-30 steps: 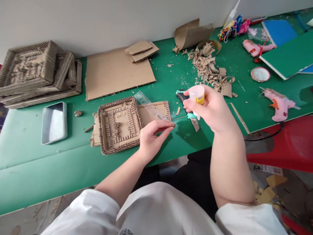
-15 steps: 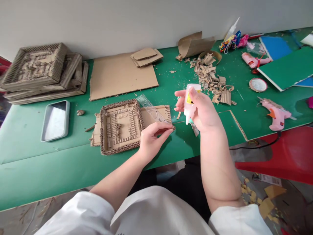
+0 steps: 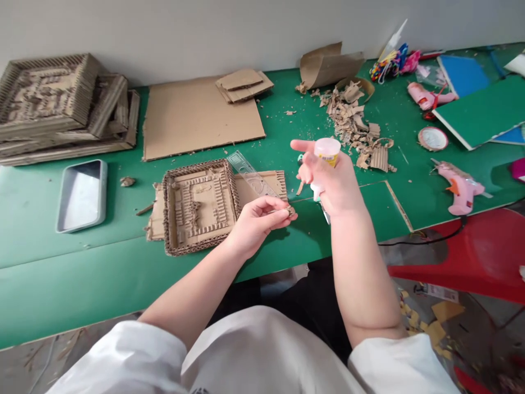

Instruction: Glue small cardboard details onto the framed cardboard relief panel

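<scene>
Between the fingertips of my left hand point(image 3: 259, 221) is a small brown piece of cardboard point(image 3: 290, 211). My right hand point(image 3: 334, 178), raised over the table, is wrapped round a translucent glue bottle point(image 3: 327, 146) with a yellow label, its nozzle pointing down. The index finger reaches out to the left. Left of my hands lies a shallow cardboard tray point(image 3: 235, 205) with corrugated walls and ridged strips glued inside. A clear ruler point(image 3: 250, 174) rests beside it, over a flat cardboard piece point(image 3: 275, 179). Under my right hand a knife-like blade point(image 3: 326, 212) is partly hidden.
Stacked cardboard trays point(image 3: 49, 104) stand at the far left, near a phone point(image 3: 82, 197). A cardboard sheet point(image 3: 200, 123) lies at the back. Cardboard scraps point(image 3: 353, 120) are heaped right of centre. A pink glue gun point(image 3: 460, 187) lies at the right, above a red stool point(image 3: 471, 257).
The bottle has tilted in my right hand so its base now shows more towards me. My left hand has turned slightly, showing more of the small cardboard piece. The view has shifted a little.
</scene>
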The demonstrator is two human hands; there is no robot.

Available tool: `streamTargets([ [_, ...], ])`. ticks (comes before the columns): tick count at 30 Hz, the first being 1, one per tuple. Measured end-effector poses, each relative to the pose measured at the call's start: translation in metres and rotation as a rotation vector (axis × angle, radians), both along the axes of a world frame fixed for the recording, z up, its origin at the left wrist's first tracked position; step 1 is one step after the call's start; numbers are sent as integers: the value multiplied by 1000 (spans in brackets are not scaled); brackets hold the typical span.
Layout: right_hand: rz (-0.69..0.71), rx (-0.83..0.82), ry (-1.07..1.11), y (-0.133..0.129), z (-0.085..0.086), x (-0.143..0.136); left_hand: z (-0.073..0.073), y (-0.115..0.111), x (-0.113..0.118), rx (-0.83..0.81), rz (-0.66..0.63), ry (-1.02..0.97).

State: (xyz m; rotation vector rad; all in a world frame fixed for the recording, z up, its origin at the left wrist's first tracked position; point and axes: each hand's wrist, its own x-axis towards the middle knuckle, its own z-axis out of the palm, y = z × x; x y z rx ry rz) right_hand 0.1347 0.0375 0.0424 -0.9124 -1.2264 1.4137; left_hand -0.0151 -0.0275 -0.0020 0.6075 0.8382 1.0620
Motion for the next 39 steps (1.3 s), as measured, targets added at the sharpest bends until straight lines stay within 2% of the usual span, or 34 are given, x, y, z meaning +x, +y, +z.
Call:
streamTargets([
  [6,-149,97,-77,3,0,1,0,-1,0,-34,-63,-26],
  [14,-211,127,-64,4,-1,7,-1,-2,0,11,-79,25],
  [25,-369,31,-123,3,1,13,-2,-3,1,39,-20,44],
  [31,-307,47,-315,-2,3,8,-1,-1,0,76,-24,38],
  [39,-260,192,-375,-14,9,1,1,-1,-2,89,-1,78],
])
